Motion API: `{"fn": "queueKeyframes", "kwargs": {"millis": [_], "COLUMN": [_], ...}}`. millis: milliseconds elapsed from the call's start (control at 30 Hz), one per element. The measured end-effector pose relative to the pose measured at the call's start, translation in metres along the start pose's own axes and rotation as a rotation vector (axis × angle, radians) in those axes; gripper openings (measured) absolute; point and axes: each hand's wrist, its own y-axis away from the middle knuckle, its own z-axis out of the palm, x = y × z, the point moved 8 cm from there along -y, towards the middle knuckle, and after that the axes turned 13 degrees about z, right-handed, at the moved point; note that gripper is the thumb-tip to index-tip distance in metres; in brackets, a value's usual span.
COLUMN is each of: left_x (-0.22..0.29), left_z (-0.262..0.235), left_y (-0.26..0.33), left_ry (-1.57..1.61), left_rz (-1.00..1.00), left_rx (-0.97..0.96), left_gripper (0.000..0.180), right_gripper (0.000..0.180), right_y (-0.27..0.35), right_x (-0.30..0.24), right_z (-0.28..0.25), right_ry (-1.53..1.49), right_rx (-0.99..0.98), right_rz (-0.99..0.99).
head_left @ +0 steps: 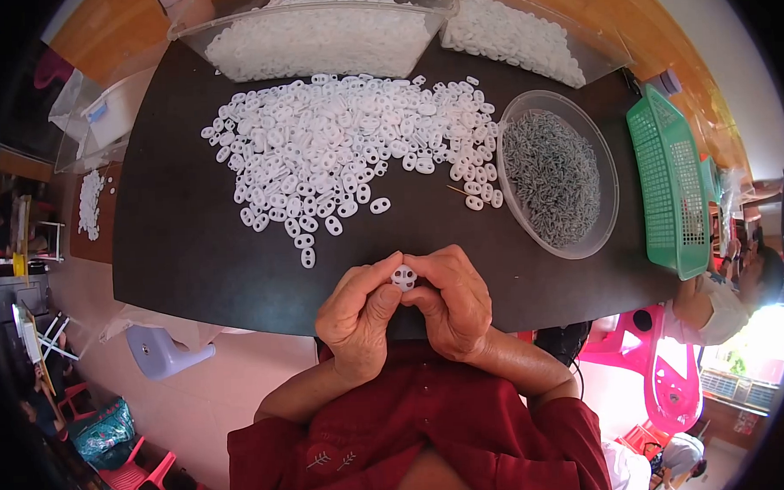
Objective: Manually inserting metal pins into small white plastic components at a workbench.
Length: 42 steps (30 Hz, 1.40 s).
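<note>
Both my hands meet at the near edge of the black table, pinching one small white plastic piece with holes between the fingertips. My left hand grips it from the left, my right hand from the right. Beyond them a wide pile of the same white pieces spreads over the table. To the right stands a clear round bowl filled with small grey metal parts.
Two clear bins of white pieces line the far edge. A green plastic basket lies at the right. A pink chair and another person are at the lower right. A pale stool stands at the left.
</note>
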Motion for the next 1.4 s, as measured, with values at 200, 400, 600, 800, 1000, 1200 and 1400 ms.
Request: {"fn": "queueKeyframes", "kwargs": {"millis": [200,400,600,800,1000,1200,1400], "left_x": [0.003,0.003,0.000,0.000,0.000,0.004,0.007], "left_z": [0.000,0.000,0.001,0.002,0.001,0.004,0.014], "left_y": [-0.002,-0.002,0.001,0.003,0.005,-0.001,-0.009], "left_ry": [-0.010,-0.022,-0.027,-0.062,-0.090,-0.083,-0.033], "left_rz": [0.037,0.072,0.060,0.068,0.100,0.103,-0.031], "left_rx": [0.023,0.049,0.087,0.094,0.107,0.080,-0.052], "left_gripper": [0.025,0.023,0.022,0.022,0.021,0.020,0.026], "right_gripper": [0.033,0.031,0.029,0.028,0.025,0.027,0.026], "right_y": [0.001,0.000,0.002,0.002,0.001,-0.002,-0.020], "right_x": [-0.002,-0.006,-0.005,-0.004,-0.003,-0.011,-0.012], "right_z": [0.000,0.001,0.003,0.003,0.005,0.001,-0.017], "right_ry": [0.010,0.056,0.072,0.071,0.053,0.086,0.095], "right_rx": [0.023,0.031,0.042,0.043,0.041,0.062,-0.031], "right_rz": [-0.033,-0.094,-0.108,-0.102,-0.099,-0.109,0.004]}}
